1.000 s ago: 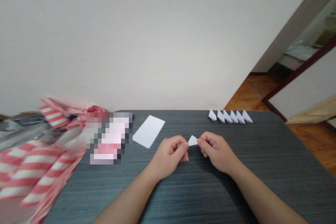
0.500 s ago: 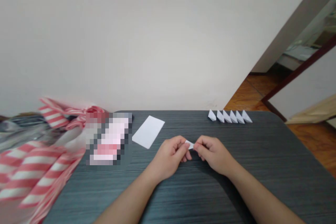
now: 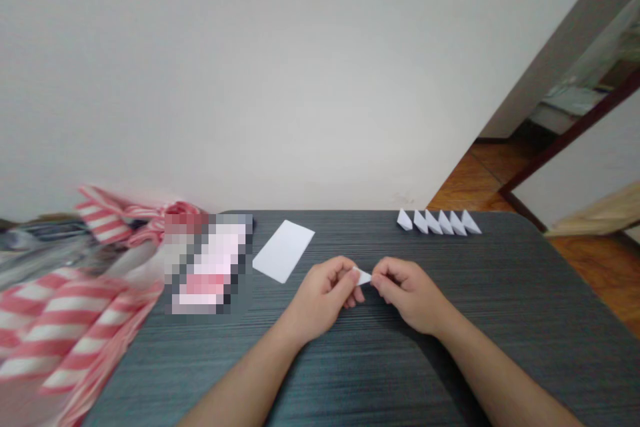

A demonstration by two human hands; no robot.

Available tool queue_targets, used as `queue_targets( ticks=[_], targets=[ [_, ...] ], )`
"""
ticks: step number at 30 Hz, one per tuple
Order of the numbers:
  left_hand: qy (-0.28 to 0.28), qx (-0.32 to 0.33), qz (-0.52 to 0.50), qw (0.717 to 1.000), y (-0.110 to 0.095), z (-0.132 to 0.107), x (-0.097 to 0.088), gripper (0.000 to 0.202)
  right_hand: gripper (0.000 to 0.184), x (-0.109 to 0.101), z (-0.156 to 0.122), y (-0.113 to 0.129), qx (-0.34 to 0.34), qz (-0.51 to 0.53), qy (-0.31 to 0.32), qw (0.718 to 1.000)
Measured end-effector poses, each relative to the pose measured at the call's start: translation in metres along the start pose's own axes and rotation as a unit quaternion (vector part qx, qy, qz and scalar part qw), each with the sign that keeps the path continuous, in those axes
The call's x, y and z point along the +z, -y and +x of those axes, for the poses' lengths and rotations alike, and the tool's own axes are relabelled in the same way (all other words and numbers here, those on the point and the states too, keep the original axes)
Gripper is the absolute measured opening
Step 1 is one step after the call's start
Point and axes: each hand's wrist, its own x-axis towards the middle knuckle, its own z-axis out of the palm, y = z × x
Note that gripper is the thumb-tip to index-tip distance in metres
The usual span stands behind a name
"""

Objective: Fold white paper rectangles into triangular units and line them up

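Note:
Between my hands, above the dark table (image 3: 350, 373), is a small piece of folded white paper (image 3: 364, 277). My left hand (image 3: 327, 293) pinches its left end between thumb and fingers. The thumb and forefinger of my right hand (image 3: 407, 293) close on its pointed right tip. Most of the fold lies hidden behind the left fingers. Beyond my left hand, a stack or sheet of white paper (image 3: 284, 251) lies flat. Several folded white paper pieces (image 3: 440, 222) stand in a row near the far right edge of the table.
A pixelated, blurred-out rectangular object (image 3: 213, 263) lies at the table's left. Red-and-white striped cloth (image 3: 75, 320) is heaped beside the left edge. A pale wall (image 3: 310, 80) rises behind the table, and wooden floor (image 3: 465, 180) shows at the right.
Both hands keep almost the same place and grip on the folded paper. The fingers have shifted only slightly, and a little more of the pointed tip shows.

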Motion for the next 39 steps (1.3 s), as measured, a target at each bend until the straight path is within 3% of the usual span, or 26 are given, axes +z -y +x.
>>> queue_targets(
  ticks=[15, 25, 31, 39],
  targets=[
    [-0.004, 0.002, 0.012, 1.0, 0.0005, -0.0011, -0.0009, 0.028, 0.019, 0.0017, -0.0002, 0.0023, -0.001, 0.007, 0.0, 1.0],
    [-0.012, 0.018, 0.002, 1.0, -0.0009, 0.0002, 0.0017, 0.018, 0.022, 0.0012, 0.001, -0.0017, 0.0, 0.005, -0.05, 0.999],
    [0.002, 0.028, 0.081, 0.996, -0.0065, 0.0001, 0.0003, 0.018, 0.017, 0.0053, 0.0007, -0.0038, 0.024, 0.083, -0.02, 0.996],
    [0.004, 0.029, 0.061, 0.998, -0.0033, 0.0007, -0.0006, 0.018, 0.005, 0.009, -0.0015, -0.0041, 0.016, 0.184, 0.004, 0.983]
  ],
)
